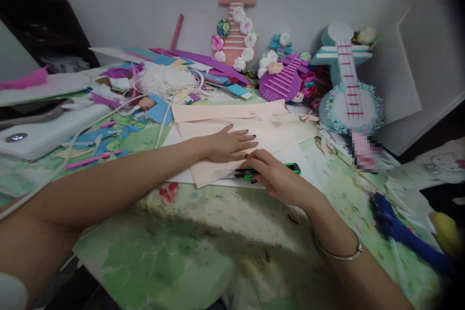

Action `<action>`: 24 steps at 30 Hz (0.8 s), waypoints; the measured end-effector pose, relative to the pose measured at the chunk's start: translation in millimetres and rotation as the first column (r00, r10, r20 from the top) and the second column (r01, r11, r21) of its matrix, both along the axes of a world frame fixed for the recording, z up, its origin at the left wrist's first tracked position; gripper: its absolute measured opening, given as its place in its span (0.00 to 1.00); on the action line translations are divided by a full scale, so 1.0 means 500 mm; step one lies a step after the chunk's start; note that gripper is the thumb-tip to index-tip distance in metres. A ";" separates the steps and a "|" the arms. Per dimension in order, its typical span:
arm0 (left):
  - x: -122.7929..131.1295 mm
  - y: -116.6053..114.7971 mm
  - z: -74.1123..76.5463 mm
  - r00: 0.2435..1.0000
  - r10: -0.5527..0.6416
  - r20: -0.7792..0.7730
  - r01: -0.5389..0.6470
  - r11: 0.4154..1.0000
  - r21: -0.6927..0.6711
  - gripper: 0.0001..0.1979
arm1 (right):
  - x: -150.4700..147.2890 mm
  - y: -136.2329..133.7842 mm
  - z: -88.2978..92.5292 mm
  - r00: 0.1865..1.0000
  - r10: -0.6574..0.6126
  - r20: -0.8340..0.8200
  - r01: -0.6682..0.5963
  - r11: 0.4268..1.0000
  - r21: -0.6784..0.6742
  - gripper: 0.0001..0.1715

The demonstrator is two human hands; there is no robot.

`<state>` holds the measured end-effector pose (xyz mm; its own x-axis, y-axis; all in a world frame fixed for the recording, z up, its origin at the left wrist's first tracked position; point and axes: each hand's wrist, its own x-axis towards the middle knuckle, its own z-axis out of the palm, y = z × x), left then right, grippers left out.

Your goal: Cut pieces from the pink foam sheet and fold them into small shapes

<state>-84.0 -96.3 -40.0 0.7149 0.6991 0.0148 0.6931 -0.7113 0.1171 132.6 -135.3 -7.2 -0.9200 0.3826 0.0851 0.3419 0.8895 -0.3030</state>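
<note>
On a cluttered worktop (181, 237) covered in a green patterned sheet, seen from the head camera, a person's two bare arms reach forward. Left hand (228, 144) lies open and flat, fingers spread, pressing down on a pale peach craft sheet (214, 174) near the middle of the worktop. Right hand (278, 177), with a thin bangle (339, 254) at the wrist, is curled over a green and black tool (295, 168), which looks like a craft knife, and grips it low against the same sheet; its tip is hidden under the fingers. The two hands' fingertips almost touch. Behind them lie more peach sheets, coloured foam scraps, a tangle of white cord (162, 118) and three foam guitar models against the wall: a pink one (236, 29), a purple one (281, 82) and a teal one (348, 101). A blue tool (395, 230) lies at the right edge. The risk, as I judge it, lies in how close the left fingertips sit to the tool: a slip toward them could nick a finger. The sheet rests on loose layers, so it could slide under pressure and spoil the line.
</note>
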 end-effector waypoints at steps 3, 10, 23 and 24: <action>0.001 0.000 0.001 1.000 0.004 0.003 -0.004 1.000 -0.003 0.29 | -0.004 -0.002 -0.005 1.000 0.015 0.003 -0.015 1.000 0.027 0.27; 0.004 -0.004 0.006 1.000 0.007 0.009 -0.007 1.000 -0.007 0.30 | -0.010 -0.001 -0.020 0.999 0.041 -0.014 -0.041 0.999 0.033 0.32; 0.006 -0.008 0.009 1.000 0.020 0.000 -0.020 1.000 0.004 0.29 | -0.006 0.004 -0.020 0.999 0.028 -0.033 -0.027 0.999 0.032 0.29; 0.006 -0.007 0.008 1.000 0.020 0.006 -0.020 1.000 0.003 0.30 | -0.008 0.004 -0.022 0.999 0.033 -0.035 -0.032 0.999 0.032 0.29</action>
<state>-81.2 -99.9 -36.2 0.7008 0.7130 0.0213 0.7063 -0.6978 0.1192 128.5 -133.4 -18.0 -0.9279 0.3493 0.1299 0.3022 0.9092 -0.2864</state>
